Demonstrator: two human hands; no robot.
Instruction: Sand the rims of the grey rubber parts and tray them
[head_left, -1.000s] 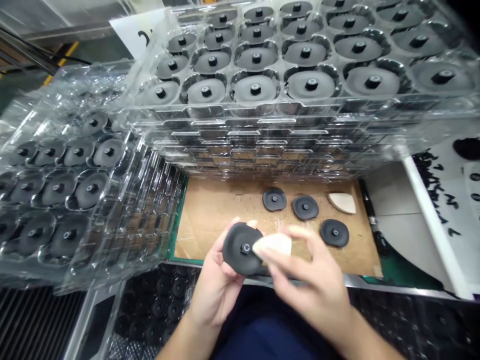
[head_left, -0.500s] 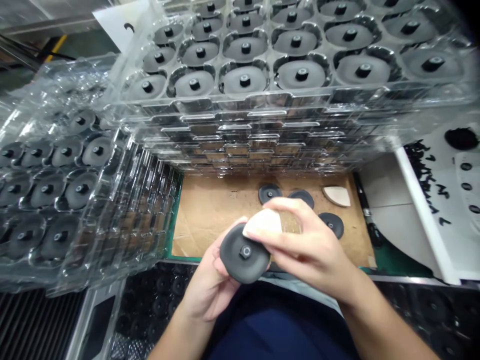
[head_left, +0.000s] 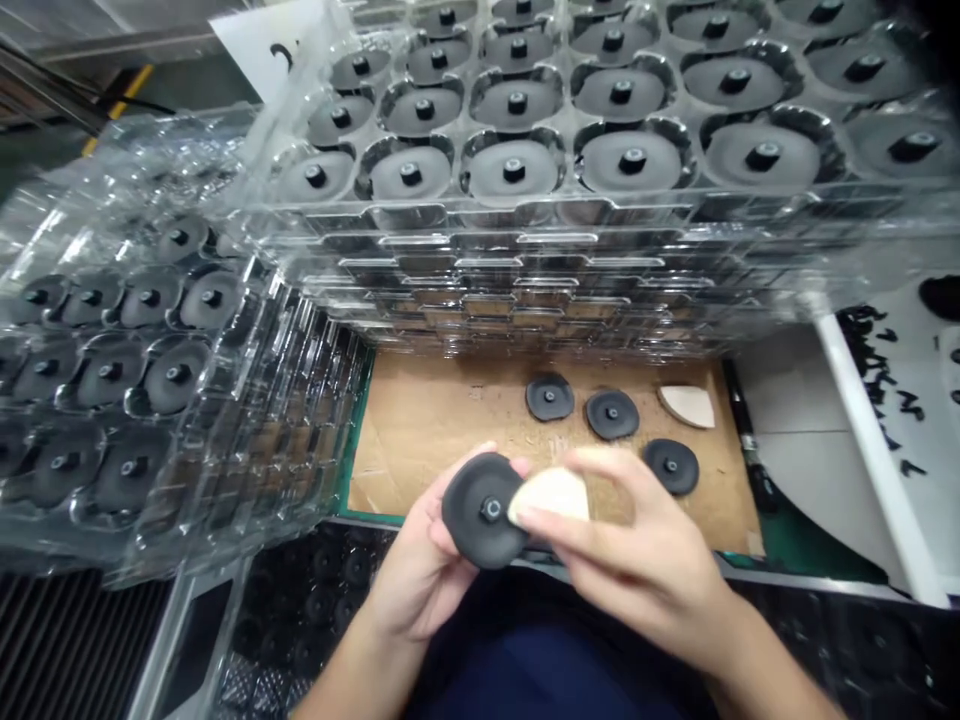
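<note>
My left hand [head_left: 420, 575] grips a black round disc [head_left: 480, 510] with a small central hub, held facing me above the table's front edge. My right hand [head_left: 634, 560] pinches a pale wedge-shaped pad [head_left: 551, 495] and presses it against the disc's right side. Three more black discs [head_left: 611, 413] lie on the brown cardboard sheet [head_left: 420, 420] just beyond my hands. A second pale wedge [head_left: 688, 405] rests at the sheet's right end.
A tall stack of clear plastic trays [head_left: 525, 290] filled with grey discs rises behind the cardboard. Another tilted stack of trays [head_left: 150, 380] stands at the left. A white ledge [head_left: 870, 440] with small black bits lies at the right.
My right hand has slid the pale wedge from the disc's upper edge down to its right side, and the disc has tilted slightly. The view shifted a little.
</note>
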